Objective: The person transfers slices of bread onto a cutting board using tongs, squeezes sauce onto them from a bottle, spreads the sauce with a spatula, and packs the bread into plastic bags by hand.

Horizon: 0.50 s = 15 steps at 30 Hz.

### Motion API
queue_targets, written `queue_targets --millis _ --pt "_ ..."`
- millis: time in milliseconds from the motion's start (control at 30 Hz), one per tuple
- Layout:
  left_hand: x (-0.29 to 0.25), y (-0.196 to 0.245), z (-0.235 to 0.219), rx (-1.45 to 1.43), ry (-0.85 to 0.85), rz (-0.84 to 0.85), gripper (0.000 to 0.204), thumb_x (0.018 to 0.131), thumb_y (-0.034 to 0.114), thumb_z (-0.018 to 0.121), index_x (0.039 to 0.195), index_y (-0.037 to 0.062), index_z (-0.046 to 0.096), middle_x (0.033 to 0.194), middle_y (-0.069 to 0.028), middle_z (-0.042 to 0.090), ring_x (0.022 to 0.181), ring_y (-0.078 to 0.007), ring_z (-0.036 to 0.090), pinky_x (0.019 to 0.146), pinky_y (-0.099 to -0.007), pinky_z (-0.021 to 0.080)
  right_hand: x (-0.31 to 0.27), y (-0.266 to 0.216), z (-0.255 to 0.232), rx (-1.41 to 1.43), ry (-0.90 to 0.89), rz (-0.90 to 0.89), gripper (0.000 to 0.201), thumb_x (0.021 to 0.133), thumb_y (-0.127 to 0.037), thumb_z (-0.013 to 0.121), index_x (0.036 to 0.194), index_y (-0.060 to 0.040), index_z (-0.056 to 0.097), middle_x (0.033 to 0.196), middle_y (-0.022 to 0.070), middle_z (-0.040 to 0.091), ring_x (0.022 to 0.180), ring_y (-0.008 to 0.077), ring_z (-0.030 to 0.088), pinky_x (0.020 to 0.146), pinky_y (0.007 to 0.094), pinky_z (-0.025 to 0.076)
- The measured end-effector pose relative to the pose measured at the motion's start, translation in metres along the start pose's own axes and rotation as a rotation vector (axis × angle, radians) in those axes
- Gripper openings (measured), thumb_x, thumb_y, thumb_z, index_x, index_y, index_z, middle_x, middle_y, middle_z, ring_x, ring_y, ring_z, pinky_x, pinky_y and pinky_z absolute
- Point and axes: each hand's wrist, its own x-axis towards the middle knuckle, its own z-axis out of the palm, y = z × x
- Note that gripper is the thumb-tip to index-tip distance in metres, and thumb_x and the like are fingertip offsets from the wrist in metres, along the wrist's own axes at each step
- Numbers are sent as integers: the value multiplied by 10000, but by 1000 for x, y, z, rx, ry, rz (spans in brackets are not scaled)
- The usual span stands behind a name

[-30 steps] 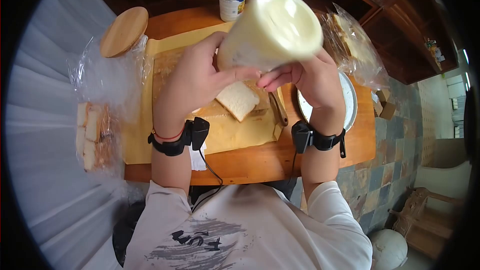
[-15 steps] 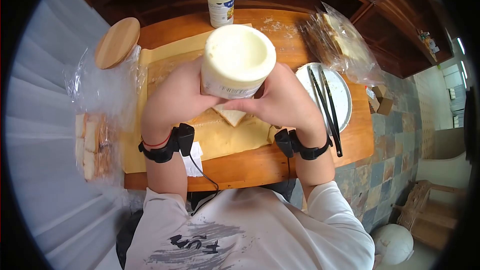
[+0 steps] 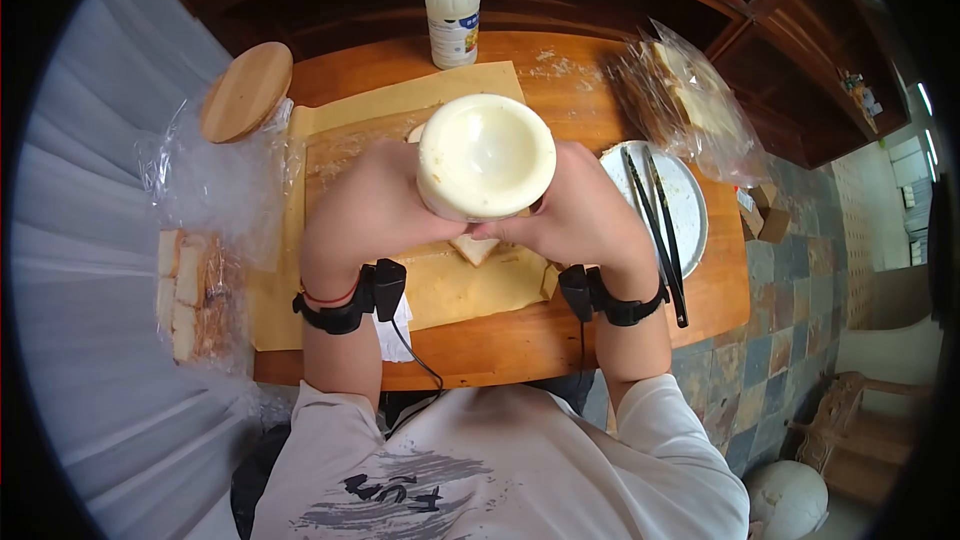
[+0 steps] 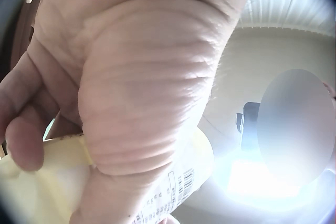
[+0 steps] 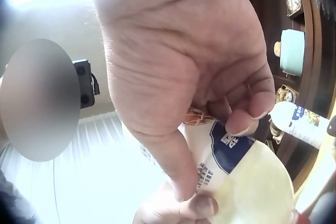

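Both hands grip a pale yellow sauce bottle (image 3: 487, 155), which is upside down with its recessed base facing the head camera. The left hand (image 3: 375, 200) wraps the left side, its thumb pressed on the barcode side in the left wrist view. On the other side the right hand (image 3: 575, 205) curls round the bottle, fingertips by a blue label patch (image 5: 231, 148). The thumbs come close together on the near side. Below the hands lies a bread slice (image 3: 475, 249), partly hidden by them, over a wooden board (image 3: 325, 155) on brown paper (image 3: 440, 305).
A red-capped bottle (image 3: 453, 22) stands at the back. Black tongs (image 3: 664, 230) lie across a white plate (image 3: 690, 200) on the right, with bagged bread (image 3: 690, 95) behind. To the left are a round wooden lid (image 3: 247, 92) and more bagged bread (image 3: 190, 295).
The bottle has come down and left from a tilted, raised pose and now points more squarely downward. The right hand has closed in on its side; the tongs have come into sight.
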Motion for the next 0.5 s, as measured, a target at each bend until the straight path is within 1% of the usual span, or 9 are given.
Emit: queue_targets --millis 67,200,367,500 --pt "-1 2 2 -4 5 -5 345 748 197 875 996 4 733 865 -172 754 755 -260 732 740 -347 564 -1 -1 -2 -43 -2 -13 484 702 -218 955 1088 -32 729 986 134 773 868 331 733 801 372 574" --pt "-1 3 3 -39 11 34 361 739 205 890 1006 13 742 881 -178 757 774 -266 740 748 -351 570 -4 -2 -5 -14 -9 11 499 704 -211 954 1105 -28 722 987 140 771 865 332 732 802 370 576" --pt "0 5 3 -23 15 60 361 738 203 890 1004 9 741 873 -187 751 770 -274 743 740 -356 568 -4 2 -4 -11 1 -42 501 705 -197 951 1113 -25 718 986 146 768 868 332 733 804 366 580" --pt "-1 6 2 16 29 43 349 745 194 881 987 -6 729 853 -208 735 752 -322 727 720 -362 561 -3 2 -2 -13 25 -71 493 708 -193 949 1110 -22 719 994 148 769 878 329 739 808 367 583"
